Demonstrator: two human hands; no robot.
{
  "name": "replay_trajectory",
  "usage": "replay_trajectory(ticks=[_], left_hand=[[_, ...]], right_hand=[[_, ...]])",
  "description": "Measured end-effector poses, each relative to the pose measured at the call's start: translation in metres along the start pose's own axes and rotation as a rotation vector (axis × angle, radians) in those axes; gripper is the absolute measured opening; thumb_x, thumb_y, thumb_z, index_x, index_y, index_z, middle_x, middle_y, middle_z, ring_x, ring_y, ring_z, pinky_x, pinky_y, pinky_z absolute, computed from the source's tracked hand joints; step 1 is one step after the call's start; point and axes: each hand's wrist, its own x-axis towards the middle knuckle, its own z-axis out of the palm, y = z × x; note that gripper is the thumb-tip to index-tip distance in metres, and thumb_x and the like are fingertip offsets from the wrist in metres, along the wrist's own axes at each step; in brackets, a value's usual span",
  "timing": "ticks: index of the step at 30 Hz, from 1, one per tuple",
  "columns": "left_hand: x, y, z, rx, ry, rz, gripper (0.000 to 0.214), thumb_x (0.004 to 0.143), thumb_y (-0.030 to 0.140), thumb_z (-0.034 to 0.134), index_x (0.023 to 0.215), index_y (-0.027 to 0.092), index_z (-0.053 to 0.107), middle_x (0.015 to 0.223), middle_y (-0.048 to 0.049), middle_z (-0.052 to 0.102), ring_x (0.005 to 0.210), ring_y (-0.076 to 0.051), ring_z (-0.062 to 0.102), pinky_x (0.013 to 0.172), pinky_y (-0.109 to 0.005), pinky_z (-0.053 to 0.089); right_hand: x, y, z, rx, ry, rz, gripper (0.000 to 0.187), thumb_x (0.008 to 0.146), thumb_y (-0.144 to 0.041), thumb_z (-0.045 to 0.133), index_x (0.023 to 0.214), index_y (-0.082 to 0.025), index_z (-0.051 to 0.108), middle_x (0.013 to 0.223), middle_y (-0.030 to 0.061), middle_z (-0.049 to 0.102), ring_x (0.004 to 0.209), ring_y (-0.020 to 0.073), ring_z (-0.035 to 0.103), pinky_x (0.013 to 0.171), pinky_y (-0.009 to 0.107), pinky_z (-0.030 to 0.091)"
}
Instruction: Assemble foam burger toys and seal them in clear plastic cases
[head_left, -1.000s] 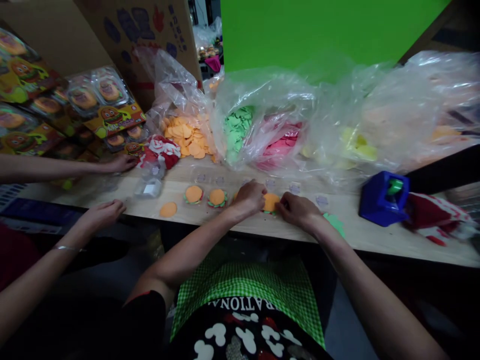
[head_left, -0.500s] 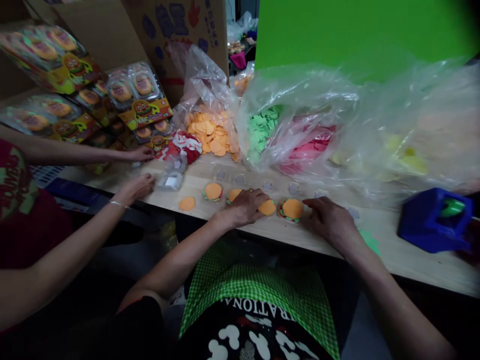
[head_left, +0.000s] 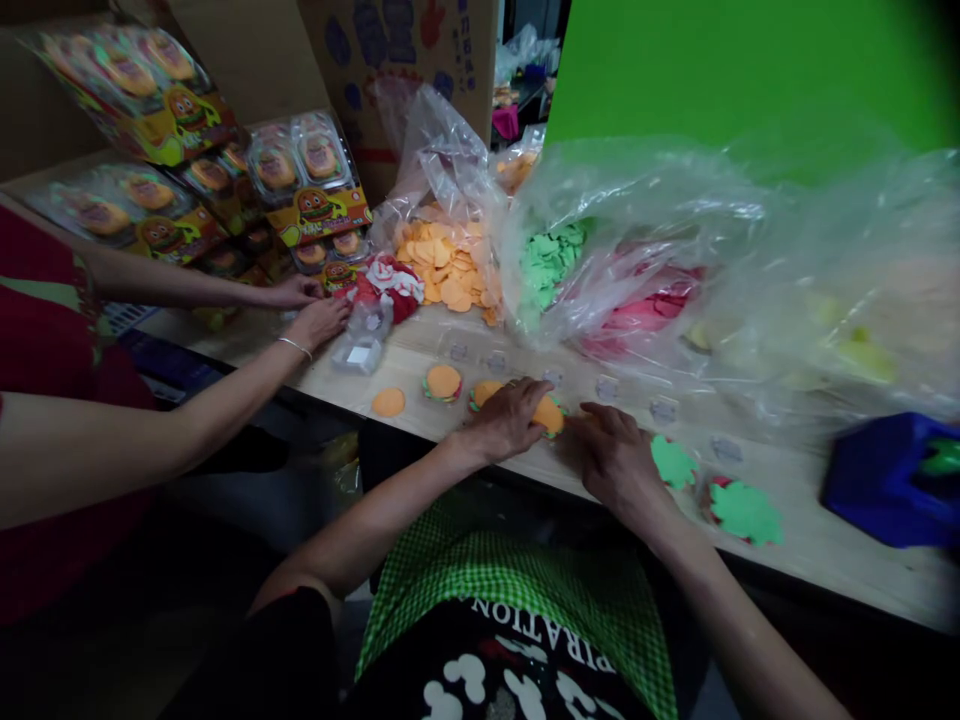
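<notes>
The left hand (head_left: 511, 416) rests loosely spread fingers on a bun (head_left: 553, 415); whether the right hand (head_left: 621, 462) pinches anything, I cannot tell.

A green panel (head_left: 712, 80) stands at one o'clock. Below it is a pale wooden table (head_left: 817, 540). The light is dim.

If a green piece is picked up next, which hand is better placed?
Probably the right hand: it is beside the nearer green piece, while the left hand is farther off, at an orange-topped toy burger.

Pale table (head_left: 851, 562) under clear burger trays (head_left: 664, 409)
</notes>
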Motion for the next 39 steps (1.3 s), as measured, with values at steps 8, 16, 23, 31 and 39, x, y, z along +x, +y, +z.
replay_trajectory(ticks=[8,16,23,31,39], left_hand=[[-0.007,-0.006,-0.006,-0.084,0.146,-0.015,0.052,0.089,0.019,0.059,0.139,0.016,0.046,0.137,-0.0147,0.062,0.127,-0.026,0.059,0.109,-0.045,0.049],[-0.082,-0.045,-0.072,-0.064,0.698,-0.477,0.029,0.091,0.011,0.044,0.110,0.018,0.065,0.107,-0.0077,0.073,0.094,-0.017,0.070,0.087,-0.031,0.056],[-0.142,-0.088,-0.093,0.210,0.533,-1.003,0.021,0.087,0.022,0.057,0.102,0.014,0.069,0.109,-0.0143,0.069,0.101,-0.025,0.066,0.095,-0.038,0.051],[-0.121,-0.074,-0.088,-0.031,0.574,-0.879,0.030,0.068,0.031,0.073,0.088,0.020,0.055,0.077,0.0014,0.058,0.072,-0.018,0.059,0.076,-0.034,0.051],[0.031,0.063,-0.029,-0.883,0.120,-0.355,0.031,0.070,0.024,0.077,0.094,0.015,0.059,0.089,-0.0029,0.069,0.077,-0.013,0.065,0.072,-0.024,0.054]], right_hand=[[0.003,-0.016,-0.009,-0.065,-0.006,-0.035,0.051,0.088,-0.013,0.046,0.137,-0.007,0.057,0.145,0.0224,0.053,0.134,0.0368,0.047,0.101,0.052,0.044],[0.015,-0.035,0.039,-0.062,-0.033,-0.218,0.058,0.102,-0.032,0.033,0.153,-0.005,0.036,0.159,0.0228,0.036,0.150,0.0350,0.028,0.117,0.052,0.033],[0.014,-0.033,0.055,-0.008,0.037,-0.234,0.055,0.101,-0.030,0.038,0.148,0.000,0.041,0.154,0.0286,0.040,0.148,0.0407,0.030,0.115,0.059,0.033],[0.014,-0.034,0.000,0.362,0.054,-0.043,0.053,0.095,-0.026,0.044,0.145,-0.012,0.047,0.157,0.0211,0.040,0.145,0.0332,0.038,0.116,0.054,0.036],[-0.001,0.029,-0.073,1.179,-0.141,0.431,0.041,0.084,-0.044,0.062,0.116,-0.018,0.061,0.093,0.0075,0.072,0.077,0.0184,0.066,0.069,0.031,0.051]])
